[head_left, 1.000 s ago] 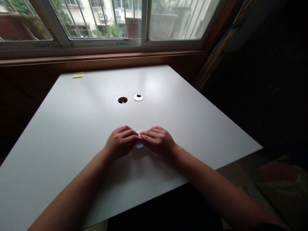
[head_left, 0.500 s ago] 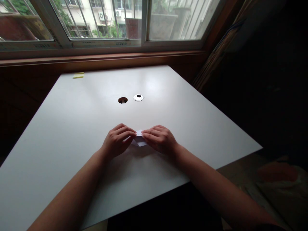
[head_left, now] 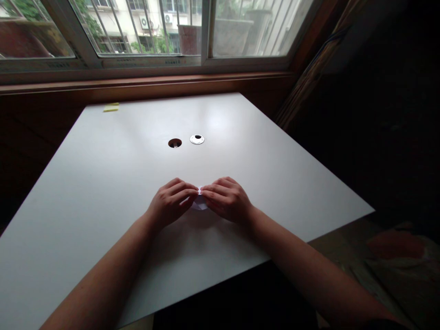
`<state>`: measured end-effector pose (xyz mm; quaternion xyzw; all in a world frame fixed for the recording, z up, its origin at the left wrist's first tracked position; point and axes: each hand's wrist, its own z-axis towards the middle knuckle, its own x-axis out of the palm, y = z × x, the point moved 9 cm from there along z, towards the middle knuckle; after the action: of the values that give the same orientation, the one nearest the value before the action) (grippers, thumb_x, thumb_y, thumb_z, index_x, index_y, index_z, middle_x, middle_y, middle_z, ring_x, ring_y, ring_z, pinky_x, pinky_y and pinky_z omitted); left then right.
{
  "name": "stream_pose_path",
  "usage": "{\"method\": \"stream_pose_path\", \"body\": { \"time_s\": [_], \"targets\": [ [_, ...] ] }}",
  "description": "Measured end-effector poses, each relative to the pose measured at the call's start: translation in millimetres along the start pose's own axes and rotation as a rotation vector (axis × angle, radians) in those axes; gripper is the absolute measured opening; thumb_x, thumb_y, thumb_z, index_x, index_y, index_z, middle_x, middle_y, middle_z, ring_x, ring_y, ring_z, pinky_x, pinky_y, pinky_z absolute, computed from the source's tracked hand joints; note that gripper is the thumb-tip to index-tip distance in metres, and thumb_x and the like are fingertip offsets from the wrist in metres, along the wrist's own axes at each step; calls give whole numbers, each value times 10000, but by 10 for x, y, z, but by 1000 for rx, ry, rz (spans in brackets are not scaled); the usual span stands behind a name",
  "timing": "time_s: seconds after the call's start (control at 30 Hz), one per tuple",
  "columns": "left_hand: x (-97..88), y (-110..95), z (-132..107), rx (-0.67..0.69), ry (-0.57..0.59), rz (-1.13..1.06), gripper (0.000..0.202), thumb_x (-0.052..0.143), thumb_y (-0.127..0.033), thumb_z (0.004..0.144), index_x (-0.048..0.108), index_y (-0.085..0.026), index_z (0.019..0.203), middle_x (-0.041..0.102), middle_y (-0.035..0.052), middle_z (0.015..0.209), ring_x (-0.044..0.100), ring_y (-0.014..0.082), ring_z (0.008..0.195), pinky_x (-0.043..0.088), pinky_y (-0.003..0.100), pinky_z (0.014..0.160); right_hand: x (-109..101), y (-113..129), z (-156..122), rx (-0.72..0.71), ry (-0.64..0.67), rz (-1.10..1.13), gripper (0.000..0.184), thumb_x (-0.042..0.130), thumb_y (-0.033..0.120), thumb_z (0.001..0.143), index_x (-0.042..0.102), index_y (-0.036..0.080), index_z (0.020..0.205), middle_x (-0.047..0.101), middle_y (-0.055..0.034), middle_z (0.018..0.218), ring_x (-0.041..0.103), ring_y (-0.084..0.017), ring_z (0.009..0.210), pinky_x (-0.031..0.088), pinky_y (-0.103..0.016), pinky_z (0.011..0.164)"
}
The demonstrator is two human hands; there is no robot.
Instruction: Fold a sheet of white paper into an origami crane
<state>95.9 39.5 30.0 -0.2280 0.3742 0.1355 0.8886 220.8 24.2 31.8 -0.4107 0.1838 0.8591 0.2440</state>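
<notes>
Head view: left hand [head_left: 172, 201] and right hand [head_left: 227, 199] pinch a small folded paper [head_left: 198, 205] on the worktop [head_left: 120, 160], fingers clenched on it; uneven pressure could skew the crease.

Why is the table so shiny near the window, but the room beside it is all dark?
Head view: daylight from the window glares off the white table near the round hole; the room at right gets little light and goes nearly black; the left hand and right hand, pinching the paper, throw a soft shadow toward the near edge.
</notes>
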Motion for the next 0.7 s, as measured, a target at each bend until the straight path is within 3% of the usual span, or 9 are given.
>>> {"method": "stream_pose_path", "body": {
  "time_s": [0.7],
  "targets": [
    [-79, -6, 2, 5, -61, 23, 102, 601, -199, 915, 665, -213, 993, 734, 43, 974, 644, 145, 834, 534, 303, 779, -39, -63, -16, 39, -39, 9, 136, 619, 231, 892, 671, 243, 1017, 743, -15, 1020, 618, -182, 884, 440, -370, 838]
  ]
}}
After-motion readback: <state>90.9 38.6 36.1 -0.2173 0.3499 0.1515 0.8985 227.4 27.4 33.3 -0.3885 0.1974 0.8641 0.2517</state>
